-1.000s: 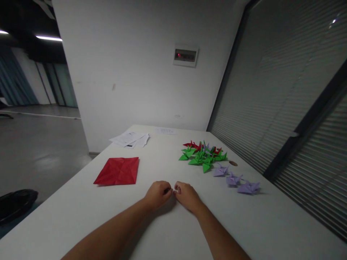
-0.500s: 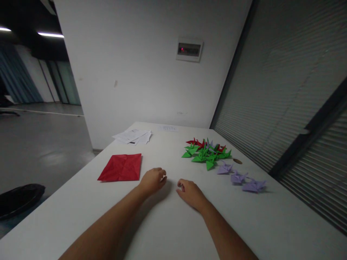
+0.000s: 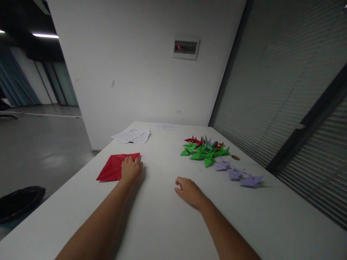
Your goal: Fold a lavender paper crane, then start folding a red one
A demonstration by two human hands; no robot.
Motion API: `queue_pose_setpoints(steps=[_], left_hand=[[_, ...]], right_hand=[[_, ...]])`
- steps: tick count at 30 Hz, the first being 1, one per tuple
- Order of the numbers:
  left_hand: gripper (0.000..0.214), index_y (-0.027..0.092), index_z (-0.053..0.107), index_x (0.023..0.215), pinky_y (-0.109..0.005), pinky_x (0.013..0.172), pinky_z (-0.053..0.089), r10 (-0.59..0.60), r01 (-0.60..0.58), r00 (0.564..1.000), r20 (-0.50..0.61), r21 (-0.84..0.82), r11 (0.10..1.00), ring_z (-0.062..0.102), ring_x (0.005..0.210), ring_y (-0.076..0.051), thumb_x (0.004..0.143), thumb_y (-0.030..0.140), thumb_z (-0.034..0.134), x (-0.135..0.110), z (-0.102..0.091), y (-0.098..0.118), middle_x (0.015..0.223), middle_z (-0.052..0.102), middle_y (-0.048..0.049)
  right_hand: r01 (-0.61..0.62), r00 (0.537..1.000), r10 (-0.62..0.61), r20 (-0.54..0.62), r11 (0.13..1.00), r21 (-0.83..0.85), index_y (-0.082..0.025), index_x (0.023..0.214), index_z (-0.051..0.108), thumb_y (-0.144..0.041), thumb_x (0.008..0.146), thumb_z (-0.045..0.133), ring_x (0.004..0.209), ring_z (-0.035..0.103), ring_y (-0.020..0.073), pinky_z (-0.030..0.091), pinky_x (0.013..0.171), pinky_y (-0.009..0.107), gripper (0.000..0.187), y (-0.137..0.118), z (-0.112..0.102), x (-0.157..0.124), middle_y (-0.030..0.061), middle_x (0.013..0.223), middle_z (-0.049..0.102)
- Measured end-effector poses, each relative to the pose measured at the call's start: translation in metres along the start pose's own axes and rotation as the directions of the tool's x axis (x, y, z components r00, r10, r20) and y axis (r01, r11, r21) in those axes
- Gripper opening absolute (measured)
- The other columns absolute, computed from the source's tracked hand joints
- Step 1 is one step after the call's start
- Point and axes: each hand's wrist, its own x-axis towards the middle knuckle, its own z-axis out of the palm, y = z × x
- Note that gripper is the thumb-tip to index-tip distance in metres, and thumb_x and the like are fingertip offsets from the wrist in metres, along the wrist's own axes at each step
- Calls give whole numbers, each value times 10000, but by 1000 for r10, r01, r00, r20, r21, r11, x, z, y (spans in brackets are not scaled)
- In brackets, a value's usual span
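My left hand lies on the right part of a creased red paper square, with its fingers spread flat over the sheet. My right hand rests on the white table near the middle. Its fingers are curled in and I see nothing in them. To the right of that hand three folded purple paper cranes stand in a row. Beyond them sits a pile of green and red cranes.
Loose white sheets lie at the table's far left corner. A small brown disc sits by the cranes. A window with blinds runs along the right side. A black object lies on the floor at left.
My hands were together at the table's middle; my left hand has moved left and forward onto the red paper. My right hand has stayed nearly in place.
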Motion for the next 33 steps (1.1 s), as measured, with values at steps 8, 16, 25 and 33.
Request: queue_pose_setpoints(steps=[8,16,25,33], left_hand=[[531,170,674,1188,-509,888,466,21,-34,983,184,69,997,572,1153,-389,982,504,316,-6,0,7,1230,622,-226],[507,190,675,1182,-489,835,478,266,-279,944,194,41,959,568,1089,-380,984,516,341,-33,-4,53,1165,632,-209],[395,144,641,1248,-484,793,507,504,-529,829,241,50,847,609,1038,-382,964,326,435,-61,-10,91,1172,628,-251],[419,21,627,1245,-437,724,544,622,-656,712,327,-8,755,634,1009,-385,886,192,495,-94,-16,146,1130,637,-296]], right_hand=[[-43,999,43,-1,998,44,-173,919,682,-223,839,637,668,546,138,312,617,247,104,-3,-2,0,18,767,666],[-25,999,25,28,999,22,-183,970,676,-211,822,662,692,557,145,312,631,249,151,-9,-9,-1,22,796,675],[0,1000,-1,16,1000,24,-174,968,676,-208,820,675,676,559,148,329,632,247,151,-5,-5,0,24,777,675],[14,999,-16,32,998,59,-177,893,675,-86,877,501,806,635,175,362,697,249,197,0,-8,1,80,904,735]])
